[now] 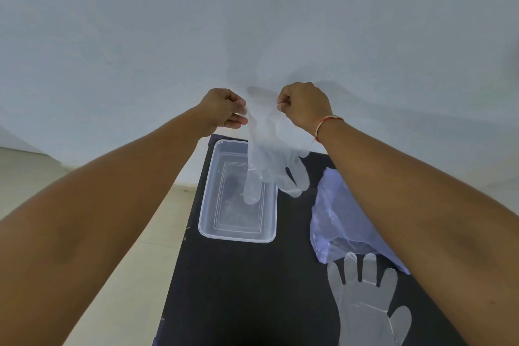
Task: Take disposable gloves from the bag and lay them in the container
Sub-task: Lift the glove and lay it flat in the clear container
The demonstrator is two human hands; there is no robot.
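Observation:
A clear disposable glove hangs fingers-down, held up by its cuff between both hands. My left hand pinches the cuff's left side and my right hand pinches its right side. The glove's fingertips dangle over the far right part of a clear rectangular plastic container, which stands on a black table. A pale violet plastic bag lies crumpled to the right of the container, partly under my right forearm. A second clear glove lies flat on the table near me, below the bag.
The black table is narrow; its left edge drops to a light beige floor. A plain pale wall rises right behind the table's far edge. My right wrist wears a thin red and white band.

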